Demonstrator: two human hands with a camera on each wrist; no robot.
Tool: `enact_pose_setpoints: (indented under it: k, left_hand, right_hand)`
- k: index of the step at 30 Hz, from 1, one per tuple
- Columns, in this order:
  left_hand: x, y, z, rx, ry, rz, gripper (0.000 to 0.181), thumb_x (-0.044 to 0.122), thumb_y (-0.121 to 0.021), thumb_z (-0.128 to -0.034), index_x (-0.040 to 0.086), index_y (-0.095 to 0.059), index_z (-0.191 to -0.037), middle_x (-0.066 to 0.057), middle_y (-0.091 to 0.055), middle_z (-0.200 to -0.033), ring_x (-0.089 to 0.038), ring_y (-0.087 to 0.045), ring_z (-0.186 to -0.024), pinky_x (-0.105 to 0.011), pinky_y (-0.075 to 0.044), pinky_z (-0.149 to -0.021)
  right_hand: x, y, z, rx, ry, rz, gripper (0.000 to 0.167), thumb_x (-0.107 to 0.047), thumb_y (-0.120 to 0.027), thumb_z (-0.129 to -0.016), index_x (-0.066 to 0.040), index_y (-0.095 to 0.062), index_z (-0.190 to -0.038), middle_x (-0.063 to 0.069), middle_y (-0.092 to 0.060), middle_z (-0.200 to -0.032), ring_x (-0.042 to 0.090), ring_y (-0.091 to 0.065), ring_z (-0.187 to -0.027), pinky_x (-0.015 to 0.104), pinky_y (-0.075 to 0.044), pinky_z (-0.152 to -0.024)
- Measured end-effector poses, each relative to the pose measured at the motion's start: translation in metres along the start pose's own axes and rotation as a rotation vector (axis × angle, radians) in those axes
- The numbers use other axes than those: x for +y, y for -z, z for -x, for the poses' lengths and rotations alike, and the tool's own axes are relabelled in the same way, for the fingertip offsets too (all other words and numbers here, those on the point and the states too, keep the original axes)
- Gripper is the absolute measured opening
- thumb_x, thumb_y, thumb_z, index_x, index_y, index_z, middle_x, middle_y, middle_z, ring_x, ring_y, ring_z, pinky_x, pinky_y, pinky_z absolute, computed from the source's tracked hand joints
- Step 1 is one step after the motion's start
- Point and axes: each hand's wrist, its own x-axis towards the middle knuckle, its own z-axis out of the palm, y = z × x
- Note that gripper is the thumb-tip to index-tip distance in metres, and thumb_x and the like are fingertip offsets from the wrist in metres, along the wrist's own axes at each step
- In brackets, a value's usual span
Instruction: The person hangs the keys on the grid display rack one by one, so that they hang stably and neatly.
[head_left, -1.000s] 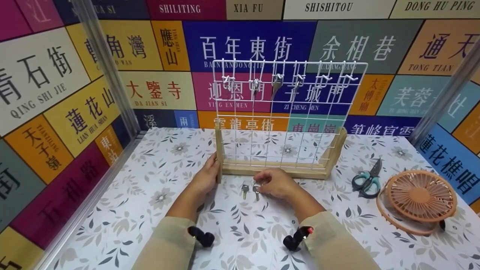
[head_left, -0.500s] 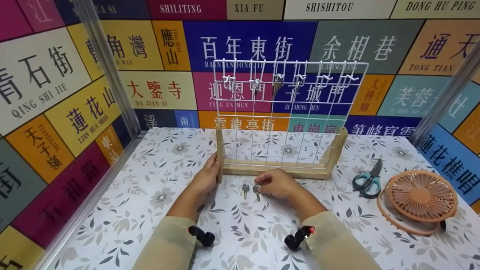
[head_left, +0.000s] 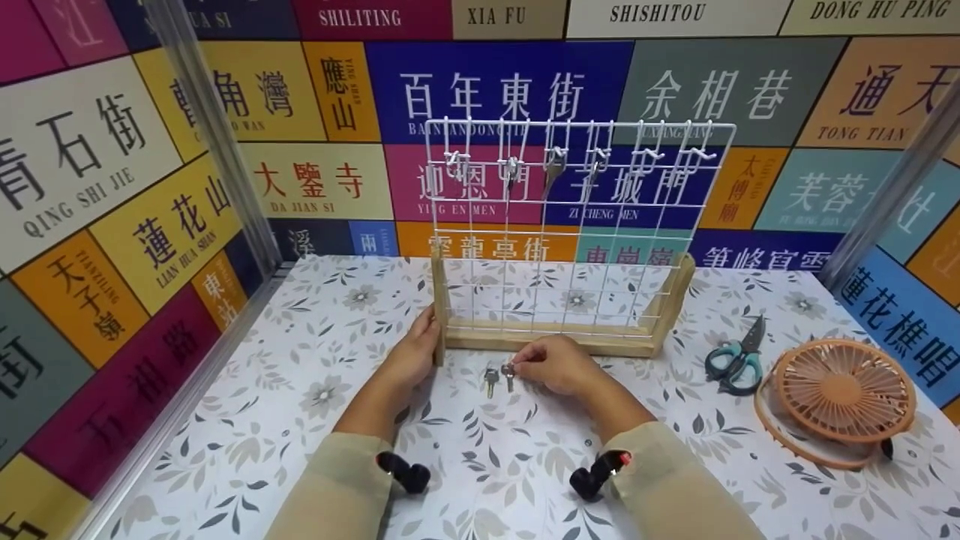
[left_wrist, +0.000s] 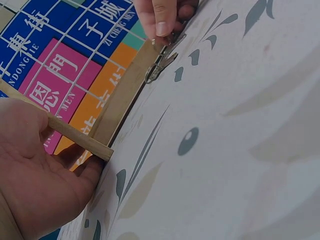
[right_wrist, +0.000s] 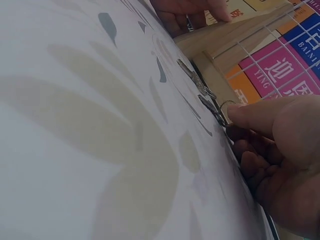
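Note:
My left hand grips the left wooden foot of a white wire grid rack; in the left wrist view, thumb and fingers lie on either side of the wooden bar. In front of the rack's base, my right hand pinches a small key by its ring, at table level. Another key lies just left of it on the patterned cloth. Several white hooks hang along the grid's top, and some carry keys, such as a hanging key. Two hooks at the right end, including one bare hook, hold nothing.
Scissors with teal and black handles lie right of the rack. Beside them sits an orange fan. Floral cloth covers the table, and sign-patterned walls stand behind and at both sides.
The key at my right fingertips has shifted slightly up and left and now points straighter toward me. My left hand and the rack have stayed in place.

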Motion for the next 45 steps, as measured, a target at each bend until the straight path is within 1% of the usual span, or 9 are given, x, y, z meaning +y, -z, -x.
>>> enact_pose_setpoints:
  k: [5,10,18,24,27,33,38,41,45]
  left_hand:
    - [0.001,0.0,0.001,0.001,0.008,0.004,0.059,0.062,-0.039,-0.1116,0.053,-0.022,-0.168,0.005,-0.023,-0.18,-0.028,-0.011,-0.17,-0.064,-0.006,-0.136]
    - [0.0,-0.001,0.0,0.003,0.008,0.017,0.058,0.064,-0.04,-0.1108,0.055,-0.024,-0.166,0.006,-0.022,-0.18,-0.027,-0.011,-0.17,-0.063,-0.006,-0.136]
    - [-0.002,0.0,-0.001,-0.021,-0.027,0.034,0.058,0.057,-0.038,-0.1136,0.05,-0.021,-0.169,0.004,-0.018,-0.182,-0.026,-0.005,-0.17,-0.061,-0.004,-0.136]
    - [-0.001,0.0,-0.002,0.001,-0.001,0.012,0.059,0.059,-0.039,-0.1127,0.051,-0.022,-0.168,0.004,-0.021,-0.181,-0.028,-0.009,-0.17,-0.064,-0.005,-0.135]
    - [-0.001,0.0,-0.001,-0.001,0.014,0.022,0.057,0.06,-0.039,-0.1123,0.054,-0.022,-0.167,0.005,-0.021,-0.181,-0.028,-0.009,-0.17,-0.064,-0.006,-0.135]
    - [-0.001,0.0,-0.001,-0.007,0.005,0.025,0.056,0.061,-0.038,-0.1119,0.057,-0.024,-0.166,0.005,-0.022,-0.181,-0.029,-0.009,-0.17,-0.065,-0.005,-0.135]
    - [0.0,-0.001,-0.001,0.004,0.03,0.009,0.056,0.064,-0.039,-0.111,0.059,-0.023,-0.165,0.007,-0.021,-0.181,-0.028,-0.009,-0.17,-0.066,-0.005,-0.135]
    - [0.0,-0.002,-0.001,0.005,0.034,0.01,0.056,0.065,-0.039,-0.1105,0.06,-0.023,-0.164,0.007,-0.02,-0.181,-0.028,-0.009,-0.17,-0.066,-0.005,-0.135]
    - [-0.001,0.0,-0.001,-0.008,0.012,0.021,0.055,0.061,-0.038,-0.1122,0.057,-0.023,-0.165,0.007,-0.019,-0.181,-0.026,-0.007,-0.17,-0.064,-0.005,-0.136]
  right_hand:
    - [-0.001,0.005,0.0,0.018,-0.011,-0.045,0.006,-0.022,-0.08,-0.097,-0.017,-0.083,-0.1,-0.001,-0.077,-0.091,0.012,-0.065,-0.08,0.025,-0.053,-0.071]
    - [-0.007,0.015,0.002,0.064,-0.023,-0.034,0.011,-0.029,-0.08,-0.098,-0.019,-0.083,-0.102,-0.002,-0.078,-0.098,0.013,-0.067,-0.088,0.025,-0.054,-0.077]
    - [-0.03,0.04,0.009,0.117,-0.051,-0.263,0.02,-0.03,-0.08,-0.098,-0.015,-0.082,-0.111,0.001,-0.078,-0.102,0.018,-0.068,-0.089,0.032,-0.06,-0.081]
    - [-0.049,0.061,0.017,0.172,0.017,-0.415,0.026,-0.029,-0.079,-0.099,-0.008,-0.08,-0.114,0.001,-0.072,-0.095,0.021,-0.066,-0.087,0.029,-0.06,-0.078]
    - [-0.062,0.072,0.025,0.221,0.061,-0.524,0.023,-0.024,-0.078,-0.1,-0.005,-0.079,-0.112,-0.001,-0.072,-0.093,0.018,-0.065,-0.084,0.026,-0.06,-0.076]
    - [-0.089,0.09,0.047,0.382,0.156,-0.787,0.008,-0.013,-0.076,-0.101,-0.007,-0.079,-0.104,-0.003,-0.073,-0.089,0.014,-0.064,-0.077,0.023,-0.061,-0.072]
    - [-0.103,0.109,0.059,0.462,0.218,-0.862,0.006,-0.014,-0.076,-0.101,-0.009,-0.079,-0.102,-0.001,-0.074,-0.088,0.014,-0.064,-0.077,0.023,-0.06,-0.071]
    - [-0.11,0.127,0.062,0.502,0.25,-0.93,0.013,-0.014,-0.08,-0.098,-0.003,-0.079,-0.105,0.004,-0.075,-0.089,0.016,-0.066,-0.077,0.024,-0.06,-0.07]
    - [-0.119,0.156,0.065,0.559,0.27,-0.987,0.032,-0.017,-0.088,-0.091,0.002,-0.076,-0.113,0.008,-0.076,-0.092,0.018,-0.068,-0.077,0.024,-0.062,-0.071]
